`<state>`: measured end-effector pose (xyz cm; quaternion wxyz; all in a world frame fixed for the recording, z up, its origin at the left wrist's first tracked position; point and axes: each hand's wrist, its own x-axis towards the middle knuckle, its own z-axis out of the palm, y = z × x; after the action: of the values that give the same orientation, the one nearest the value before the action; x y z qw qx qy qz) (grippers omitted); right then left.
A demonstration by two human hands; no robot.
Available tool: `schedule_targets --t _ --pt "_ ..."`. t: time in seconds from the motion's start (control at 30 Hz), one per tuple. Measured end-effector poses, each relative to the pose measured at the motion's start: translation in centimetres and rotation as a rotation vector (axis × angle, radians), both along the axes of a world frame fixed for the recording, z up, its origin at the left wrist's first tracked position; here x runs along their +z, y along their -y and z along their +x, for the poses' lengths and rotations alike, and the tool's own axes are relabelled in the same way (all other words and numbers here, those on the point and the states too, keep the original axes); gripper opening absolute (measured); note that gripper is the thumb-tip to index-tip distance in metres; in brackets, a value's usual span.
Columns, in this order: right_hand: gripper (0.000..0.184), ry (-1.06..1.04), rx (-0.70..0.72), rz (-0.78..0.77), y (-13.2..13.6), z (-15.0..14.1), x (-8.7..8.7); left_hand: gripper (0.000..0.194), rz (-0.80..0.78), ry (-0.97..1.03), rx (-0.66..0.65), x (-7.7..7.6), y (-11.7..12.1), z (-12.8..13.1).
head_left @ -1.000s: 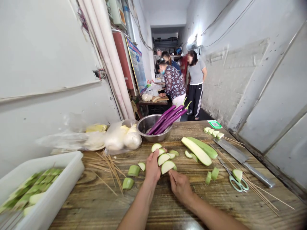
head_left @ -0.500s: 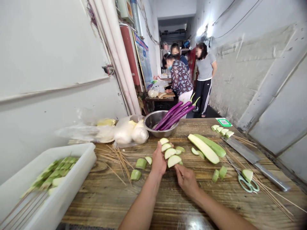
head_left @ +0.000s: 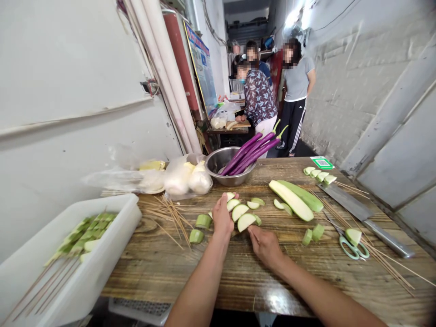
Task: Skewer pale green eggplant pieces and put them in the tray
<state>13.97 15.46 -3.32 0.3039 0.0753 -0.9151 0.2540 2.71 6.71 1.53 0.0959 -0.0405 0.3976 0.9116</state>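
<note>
Pale green-rimmed zucchini slices (head_left: pixel 239 212) stand in a row, threaded on a thin skewer that is mostly hidden. My left hand (head_left: pixel 223 215) is closed around the far slices of this row. My right hand (head_left: pixel 265 245) pinches the skewer's near end, just below the nearest slice. Cut zucchini pieces (head_left: pixel 252 205) lie on the table beyond the row. To the left of my left hand are two thick zucchini chunks (head_left: pixel 203 221). A halved zucchini (head_left: pixel 291 200) rests farther right, its pale cut face up.
Purple eggplants (head_left: pixel 252 154) lean out of a steel bowl (head_left: pixel 231 180). Loose bamboo skewers (head_left: pixel 173 215) lie left. A cleaver (head_left: pixel 350 204) and scissors (head_left: pixel 352 249) are right. A white tub (head_left: pixel 119 236) holds finished skewers. Bagged food (head_left: pixel 185 179) sits behind. Several people stand farther back.
The view has tilted down slightly, so the table sits higher in the picture. My left hand has closed farther over the far slices; my right hand keeps its pinch.
</note>
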Motion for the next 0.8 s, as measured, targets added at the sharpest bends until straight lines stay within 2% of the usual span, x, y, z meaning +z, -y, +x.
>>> schedule_targets --t 0.2,0.33,0.47,0.63,0.8 --pt "0.032 -0.024 -0.031 -0.001 -0.1 -0.2 0.2 0.033 0.005 -0.021 -0.032 0.3 0.1 0.0" --pt "0.032 -0.055 -0.086 -0.037 -0.3 -0.5 0.3 0.041 -0.009 -0.044 -0.244 0.9 -0.2 0.9" --pt "0.031 -0.098 -0.141 -0.092 -0.7 -0.9 0.3 0.036 -0.106 -0.08 -0.427 0.4 -1.3 2.7" --pt "0.034 -0.078 -0.214 -0.147 -1.0 -1.1 0.3 0.034 -0.082 -0.093 -0.415 -0.8 -2.6 4.0" --pt "0.035 0.009 -0.218 -0.14 -0.5 -1.0 0.0 0.033 -0.042 -0.085 -0.344 -0.7 -2.9 4.0"
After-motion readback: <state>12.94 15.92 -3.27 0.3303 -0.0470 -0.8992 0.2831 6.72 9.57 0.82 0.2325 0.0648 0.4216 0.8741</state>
